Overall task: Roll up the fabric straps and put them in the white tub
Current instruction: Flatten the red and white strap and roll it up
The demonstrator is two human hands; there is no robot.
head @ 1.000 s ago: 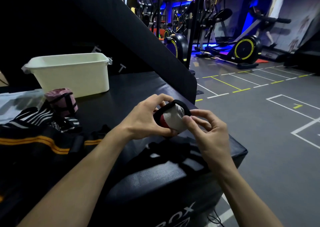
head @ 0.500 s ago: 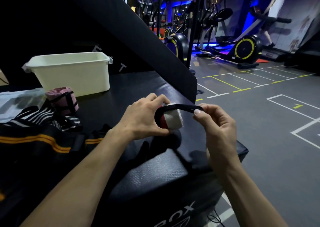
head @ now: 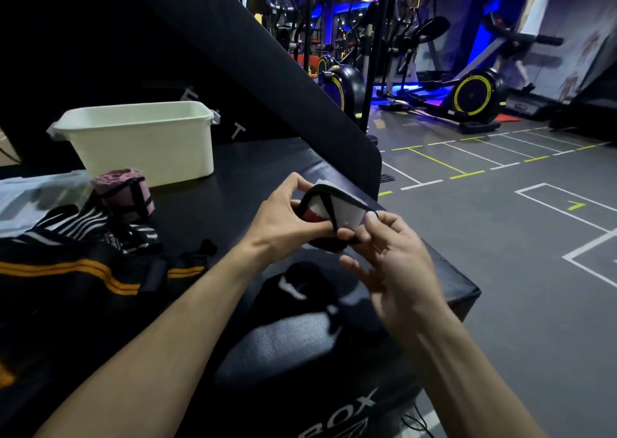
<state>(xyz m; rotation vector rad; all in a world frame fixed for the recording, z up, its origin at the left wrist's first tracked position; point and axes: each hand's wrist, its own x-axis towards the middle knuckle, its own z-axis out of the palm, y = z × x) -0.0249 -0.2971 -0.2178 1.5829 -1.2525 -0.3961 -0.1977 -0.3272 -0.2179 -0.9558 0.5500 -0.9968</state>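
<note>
The rolled strap, white and dark red with a thin black band crossing it, sits in the air between both hands, just above the front of the black worktop. The left hand grips the roll, thumb at its near end and fingers curled over the top. The right hand pinches the black band's loose end at the roll's right lower edge with thumb and forefinger, its other fingers spread loosely below. The roll's long axis runs roughly left to right, from one hand to the other. The white tub stands well apart, up and to the left, so the left hand looks the nearer carrier once the band is fastened. A pink rolled strap lies just in front of the tub, beside unrolled striped straps and a black strap with orange stripes.
</note>
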